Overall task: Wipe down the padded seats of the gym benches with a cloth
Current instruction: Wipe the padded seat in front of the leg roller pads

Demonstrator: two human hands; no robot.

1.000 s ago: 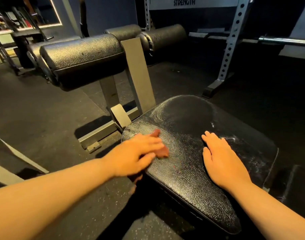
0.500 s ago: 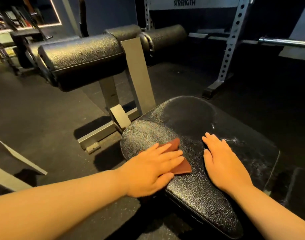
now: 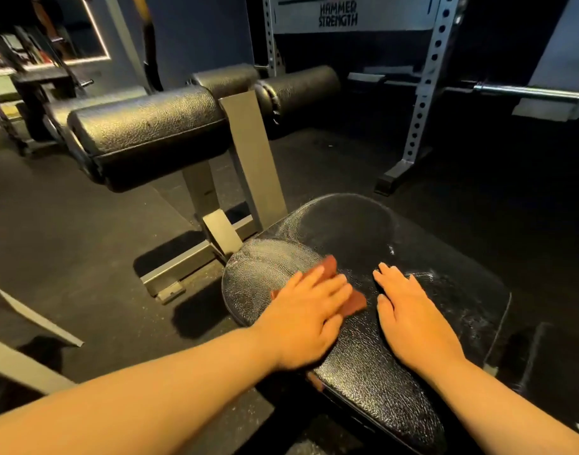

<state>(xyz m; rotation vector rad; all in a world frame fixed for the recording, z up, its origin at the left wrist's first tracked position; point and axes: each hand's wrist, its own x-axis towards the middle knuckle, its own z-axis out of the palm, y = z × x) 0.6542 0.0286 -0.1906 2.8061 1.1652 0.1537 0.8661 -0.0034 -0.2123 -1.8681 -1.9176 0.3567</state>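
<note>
1. Left hand (image 3: 309, 318) lies flat, fingers straight, pressing a reddish-brown cloth (image 3: 327, 274) onto the black padded seat (image 3: 363, 372). Cloth corners stick out past the fingertips and beside the thumb. The hand is slightly motion-blurred.
2. Right hand (image 3: 413, 320) lies palm-down on the same seat, fingers straight and together, holding nothing. It sits just beside the cloth, not touching it.
3. The cloth is on the left-centre part of the seat, near the left edge. The left wrist overhangs that edge.
4. Seat edges: rounded far end, left edge close to the left hand, near corner drops off at the bottom of the view. Bare pad lies beyond both hands toward the far end and to the right of the right hand. White streaks and smears show on the far and right parts of the pad.
5. Grey steel uprights (image 3: 252, 152) rise just past the far-left end of the seat, carrying black roller pads (image 3: 143, 126) above seat level. A base bar (image 3: 179, 264) lies on the dark rubber floor (image 3: 68, 231) to the left.
6. A white perforated rack post (image 3: 422, 93) stands well beyond the seat on the right, with a barbell sleeve (image 3: 524, 91) beside it.
7. The sign (image 3: 339, 14) on the rack reads "HAMMER STRENGTH".
8. Far left: more equipment, too dim to identify.
</note>
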